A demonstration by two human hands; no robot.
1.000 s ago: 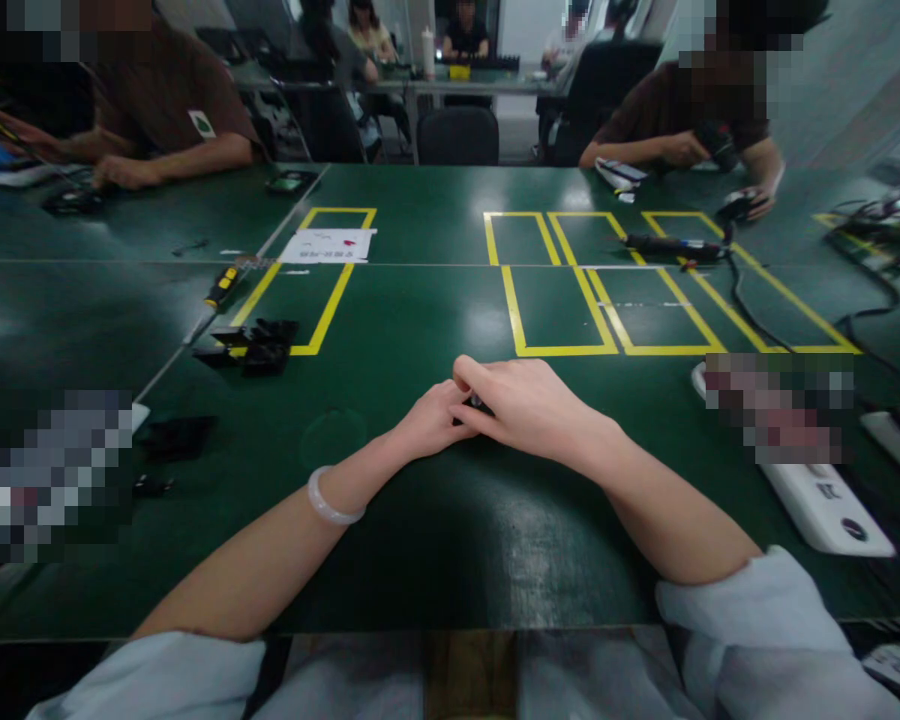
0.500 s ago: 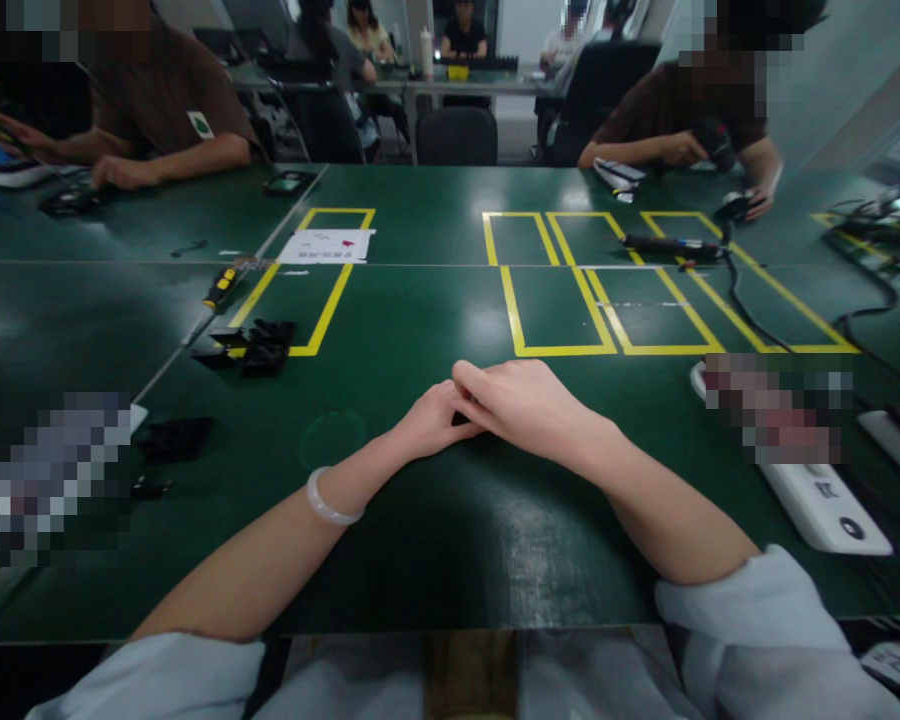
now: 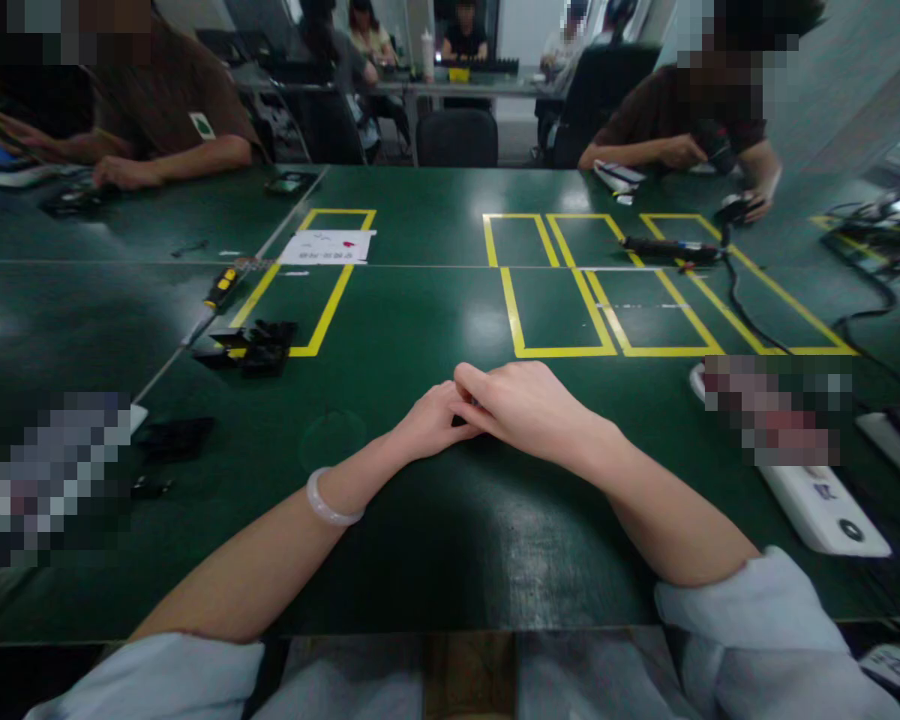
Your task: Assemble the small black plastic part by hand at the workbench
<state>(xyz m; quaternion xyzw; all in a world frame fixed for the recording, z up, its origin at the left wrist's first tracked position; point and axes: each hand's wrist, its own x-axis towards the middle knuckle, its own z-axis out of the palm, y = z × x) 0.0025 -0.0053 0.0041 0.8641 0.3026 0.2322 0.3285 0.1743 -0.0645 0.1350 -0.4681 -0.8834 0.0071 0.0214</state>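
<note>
Pale grey rolled sleeves [image 3: 765,620] frame the forearms; the left hand [image 3: 430,420] and right hand [image 3: 532,402] press together, fingers curled, posed as one second ago. The small dark item then visible between them is now hidden by the fingers; from here I cannot tell whether either pinches it. Beyond the hands, yellow tape rectangles [image 3: 566,352] mark the glossy green tabletop [image 3: 427,310]; farther off stands a white bottle [image 3: 427,57], contents indistinct.

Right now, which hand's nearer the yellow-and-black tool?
Left. The left hand is to the right of the yellow-and-black tool and closer to the wearer; the right hand is farther right, against the left hand.
</note>
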